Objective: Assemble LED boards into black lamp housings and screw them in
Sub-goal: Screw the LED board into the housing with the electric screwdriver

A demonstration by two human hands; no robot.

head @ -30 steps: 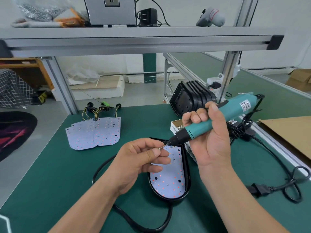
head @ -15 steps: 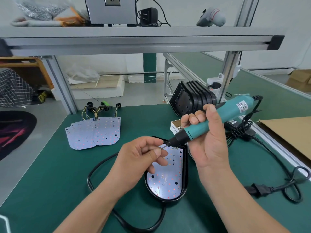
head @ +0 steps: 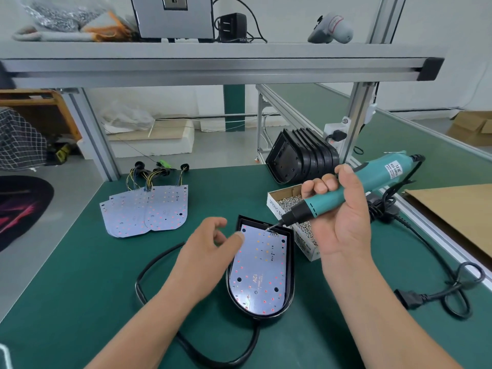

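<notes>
The black teardrop-shaped lamp housing (head: 291,262) lay flat in the middle of the green tabletop (head: 80,288), its rounded end toward the near edge. The white LED board dotted with red and amber diodes (head: 259,272) sat inside it. My right-hand grip (head: 343,217) was clenched round the teal electric screwdriver (head: 346,193), which slanted down to the left so that its bit met the board's far edge. My left-hand grip (head: 210,254) was released, with the fingers loosely bent and nothing in them. Its thumb lay over the housing's far left corner, though I could not tell whether it touched.

A thick black cable (head: 149,265) ran from the housing's rounded end and looped out to the left under my forearm. Just beside the housing, on the side of the right edge, stood a white cardboard box of silver screws (head: 290,203). Beyond it, at the far edge, a row of empty black housings (head: 300,158) leaned together. A fan of loose white LED boards with wire tails (head: 146,211) lay toward the far left corner. The screwdriver's black power cord (head: 439,294) coiled near the right edge, beside a brown cardboard sheet (head: 452,211).
</notes>
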